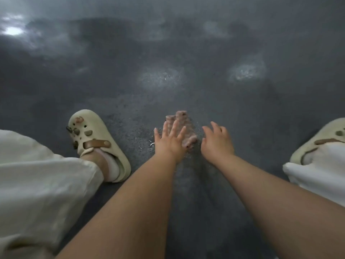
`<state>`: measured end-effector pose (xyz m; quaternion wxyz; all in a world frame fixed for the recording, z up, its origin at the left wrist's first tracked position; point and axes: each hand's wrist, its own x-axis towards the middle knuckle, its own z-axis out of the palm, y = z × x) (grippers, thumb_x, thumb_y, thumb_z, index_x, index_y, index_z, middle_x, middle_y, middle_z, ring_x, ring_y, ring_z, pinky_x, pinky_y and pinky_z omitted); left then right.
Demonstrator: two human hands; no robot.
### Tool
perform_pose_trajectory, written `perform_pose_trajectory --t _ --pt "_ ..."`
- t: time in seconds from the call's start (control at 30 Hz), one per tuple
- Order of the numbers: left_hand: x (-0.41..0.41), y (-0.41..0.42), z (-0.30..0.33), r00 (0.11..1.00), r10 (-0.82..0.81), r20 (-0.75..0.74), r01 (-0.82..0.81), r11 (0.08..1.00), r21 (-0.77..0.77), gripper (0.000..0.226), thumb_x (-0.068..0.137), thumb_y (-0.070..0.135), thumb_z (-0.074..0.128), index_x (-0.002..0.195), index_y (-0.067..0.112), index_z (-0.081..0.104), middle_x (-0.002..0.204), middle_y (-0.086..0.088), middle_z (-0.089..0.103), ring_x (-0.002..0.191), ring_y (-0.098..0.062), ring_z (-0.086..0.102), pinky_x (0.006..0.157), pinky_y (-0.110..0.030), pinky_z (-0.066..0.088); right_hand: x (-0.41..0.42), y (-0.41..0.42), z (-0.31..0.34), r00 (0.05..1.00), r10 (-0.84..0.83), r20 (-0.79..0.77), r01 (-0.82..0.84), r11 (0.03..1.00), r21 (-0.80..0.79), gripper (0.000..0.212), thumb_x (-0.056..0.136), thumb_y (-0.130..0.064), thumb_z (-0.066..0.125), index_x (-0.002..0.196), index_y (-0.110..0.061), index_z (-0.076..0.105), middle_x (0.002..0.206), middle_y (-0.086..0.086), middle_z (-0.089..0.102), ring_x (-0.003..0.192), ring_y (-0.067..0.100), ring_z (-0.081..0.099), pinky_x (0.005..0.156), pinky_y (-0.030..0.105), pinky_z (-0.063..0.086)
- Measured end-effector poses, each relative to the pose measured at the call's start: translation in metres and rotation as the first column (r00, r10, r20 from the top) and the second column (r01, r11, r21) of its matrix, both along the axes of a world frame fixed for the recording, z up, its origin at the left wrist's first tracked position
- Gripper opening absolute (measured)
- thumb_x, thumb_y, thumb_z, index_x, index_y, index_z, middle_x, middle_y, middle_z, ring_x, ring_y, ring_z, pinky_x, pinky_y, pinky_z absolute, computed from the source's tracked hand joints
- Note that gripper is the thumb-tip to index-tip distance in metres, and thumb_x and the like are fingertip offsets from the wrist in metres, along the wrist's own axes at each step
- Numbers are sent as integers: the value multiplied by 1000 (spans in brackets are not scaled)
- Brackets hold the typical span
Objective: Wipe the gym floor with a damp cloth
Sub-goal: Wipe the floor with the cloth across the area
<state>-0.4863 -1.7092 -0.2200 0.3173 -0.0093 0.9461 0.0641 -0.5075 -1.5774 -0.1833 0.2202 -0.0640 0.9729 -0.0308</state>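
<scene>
The pinkish cloth [183, 128] lies bunched on the dark, speckled gym floor [205, 86], between the person's cream clogs [97, 139]. The left hand [170, 141] presses on its near edge with straight, spread fingers; the right hand [217, 140] hovers just beside it, fingers loosely curled, holding nothing. Wet glints show around the cloth and dull patches lie farther ahead. To wipe well, the person should probably flatten the bunched cloth first, keep even pressure with the palm, and work in overlapping strokes toward those patches.
</scene>
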Motion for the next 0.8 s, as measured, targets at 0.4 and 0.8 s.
perform_pose_trajectory --t 0.4,0.8 --pt "45 -7 59 992 25 -121 -21 999 32 69 100 38 37 152 27 -7 158 -1 -17 146 -27 -14 116 -50 0 61 -7 45 999 -5 -40 3 999 -36 43 94 -16 41 137 -18 42 155 9 21 135 30 26 111 34 20" --pt "16 5 41 997 5 -74 1 997 79 70 100 26 41 152 13 -4 159 -7 -15 146 -26 -12 118 -39 5 33 -17 9 981 -170 93 182 973 -143 42 96 -13 37 138 -14 38 153 8 23 135 29 24 111 34 22"
